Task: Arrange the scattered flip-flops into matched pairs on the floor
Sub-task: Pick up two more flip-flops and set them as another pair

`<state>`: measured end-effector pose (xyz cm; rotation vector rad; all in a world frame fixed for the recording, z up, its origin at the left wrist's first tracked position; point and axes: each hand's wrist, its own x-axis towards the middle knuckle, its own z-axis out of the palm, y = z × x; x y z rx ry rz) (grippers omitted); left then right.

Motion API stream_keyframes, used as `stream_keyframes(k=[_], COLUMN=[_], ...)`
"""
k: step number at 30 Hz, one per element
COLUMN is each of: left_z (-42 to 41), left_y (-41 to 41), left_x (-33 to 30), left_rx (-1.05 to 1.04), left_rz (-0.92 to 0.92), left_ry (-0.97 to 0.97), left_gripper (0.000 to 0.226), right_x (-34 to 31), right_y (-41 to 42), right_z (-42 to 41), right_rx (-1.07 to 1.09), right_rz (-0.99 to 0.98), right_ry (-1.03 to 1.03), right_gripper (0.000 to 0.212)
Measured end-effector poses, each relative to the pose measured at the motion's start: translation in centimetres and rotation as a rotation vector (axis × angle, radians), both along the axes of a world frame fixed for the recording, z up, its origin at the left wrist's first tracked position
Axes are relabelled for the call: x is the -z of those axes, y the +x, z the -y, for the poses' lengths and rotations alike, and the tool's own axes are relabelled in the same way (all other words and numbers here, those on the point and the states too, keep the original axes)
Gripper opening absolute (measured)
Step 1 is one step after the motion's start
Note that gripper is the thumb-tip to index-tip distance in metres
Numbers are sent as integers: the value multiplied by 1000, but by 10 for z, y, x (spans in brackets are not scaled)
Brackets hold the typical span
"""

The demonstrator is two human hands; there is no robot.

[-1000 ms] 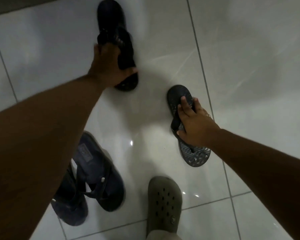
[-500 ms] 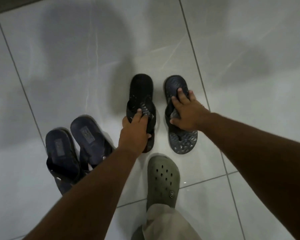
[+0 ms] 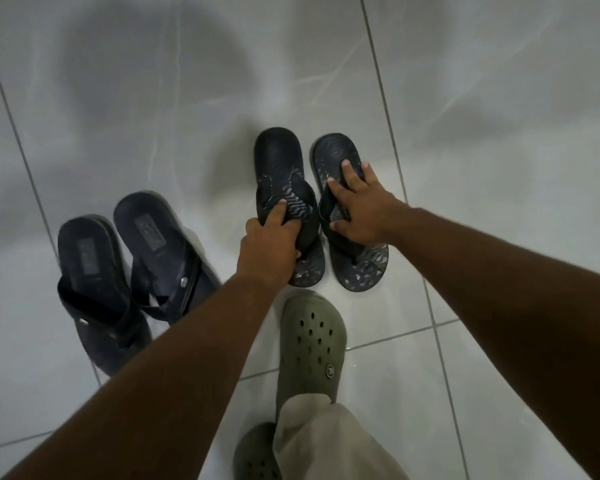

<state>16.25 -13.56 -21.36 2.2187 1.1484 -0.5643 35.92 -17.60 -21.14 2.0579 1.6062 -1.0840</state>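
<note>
Just dragged the black flip-flop [image 3: 280, 188] in with left hand [image 3: 269, 251] clamped on its strap, beside its twin [image 3: 347, 216] under flat right hand [image 3: 355, 211] on the floor [image 3: 153, 98], so pair's basically done.

Glossy marbled floor tiles [image 3: 499, 98], matt rubbery patterned flip-flops [image 3: 357, 268], matt perforated foam-like clog [image 3: 312, 337], cloth trouser leg [image 3: 326, 441]

Glossy pale tile floor [image 3: 499, 133]: two black flip-flops [image 3: 278, 157] side by side, two navy sandals [image 3: 87, 258] left, green clogs [image 3: 312, 344].
</note>
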Motion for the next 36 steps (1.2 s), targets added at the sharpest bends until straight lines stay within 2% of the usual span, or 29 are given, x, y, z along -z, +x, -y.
stream_keyframes(k=[2, 4, 7, 9, 12, 15, 19, 24, 28, 31, 36], left_z=[5, 0, -13, -25, -28, -22, -31, -39, -41, -35, -89], left_y=[4, -3, -49, -96, -152, -194, -248, -289, -301, -345, -446], left_x=[-3, -12, -46, -79, -125, -144, -128, -58, -15, -8, -16], left_rx=[10, 113, 164, 116, 62, 0, -74, 29, 126, 143, 175], left_rz=[-14, -5, -84, -156, -226, -281, -296, -310, -226, -199, -262], left_ry=[-25, 19, 41, 28, -4, -58, -89, -166, -33, -24, 5], left_gripper=[59, 73, 84, 84, 79, 79, 78, 83, 78, 77, 76], right_x=[-2, -11, -41, -74, -114, -126, -102, -40, -9, -6, -6], right_y=[1, 0, -24, -58, -110, -165, -227, -270, -299, -342, -428], right_z=[2, 10, 28, 36, 32, 17, -10, -15, -16, -8, -46], right_rx=[-12, -6, 65, 111, 36, 14, -10, -36, -32, -33, -127], right_rz=[11, 48, -11, -94, -161, -231, -232, -152, -103, -97, -155], right_ry=[3, 36, 50, 45, 3, -11, -29, -57, 58, 43, 126], right_gripper=[87, 88, 92, 92, 90, 87, 83, 87, 82, 79, 79])
